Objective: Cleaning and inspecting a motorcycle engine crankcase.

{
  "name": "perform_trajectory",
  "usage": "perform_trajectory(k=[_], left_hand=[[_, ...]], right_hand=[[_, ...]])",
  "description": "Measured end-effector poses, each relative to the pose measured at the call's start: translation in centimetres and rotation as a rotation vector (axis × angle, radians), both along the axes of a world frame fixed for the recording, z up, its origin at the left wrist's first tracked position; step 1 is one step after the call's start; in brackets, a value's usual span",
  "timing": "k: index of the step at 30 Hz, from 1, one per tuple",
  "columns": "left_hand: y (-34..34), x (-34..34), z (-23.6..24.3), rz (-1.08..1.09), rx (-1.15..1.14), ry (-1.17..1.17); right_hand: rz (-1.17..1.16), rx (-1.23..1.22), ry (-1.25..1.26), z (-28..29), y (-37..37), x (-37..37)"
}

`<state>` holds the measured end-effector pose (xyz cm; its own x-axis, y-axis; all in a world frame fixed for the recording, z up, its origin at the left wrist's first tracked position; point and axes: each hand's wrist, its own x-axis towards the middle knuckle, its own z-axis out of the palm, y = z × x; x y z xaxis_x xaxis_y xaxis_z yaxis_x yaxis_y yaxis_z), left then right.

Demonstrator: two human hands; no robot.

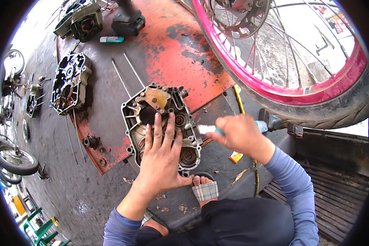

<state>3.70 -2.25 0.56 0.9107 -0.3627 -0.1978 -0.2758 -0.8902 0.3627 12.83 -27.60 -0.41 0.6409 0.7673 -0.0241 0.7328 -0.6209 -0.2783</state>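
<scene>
The left hand (162,158) lies flat, fingers spread, on an engine case half (162,123) that rests on a rusty orange metal sheet (180,53) on the ground. The fingertips press on the case's middle, just below a tan gasket-coloured plate (153,98). The right hand (240,133) is closed around a small white tube with a teal band (209,129), its tip pointing at the case's right edge; whether it touches the edge I cannot tell.

Near the right hand, a small orange and white packet (235,157) lies on the floor beside a yellow cable (240,102). At the top, a short white and teal tube (111,39) lies on the sheet near a dark power tool (128,22). A second case half (69,84) lies to the left, well apart. A wheel with a pink rim (274,88) stands at the upper right.
</scene>
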Motion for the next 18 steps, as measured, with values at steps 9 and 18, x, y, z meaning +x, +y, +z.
perform_trajectory(k=[9, 18], left_hand=[[0.8, -0.4, 0.0, -0.019, -0.008, 0.015], [0.8, -0.4, 0.0, -0.014, -0.023, 0.022]], right_hand=[[-0.040, -0.064, 0.043, 0.2, 3.0, 0.1], [0.014, -0.104, 0.060, 0.2, 3.8, 1.5]])
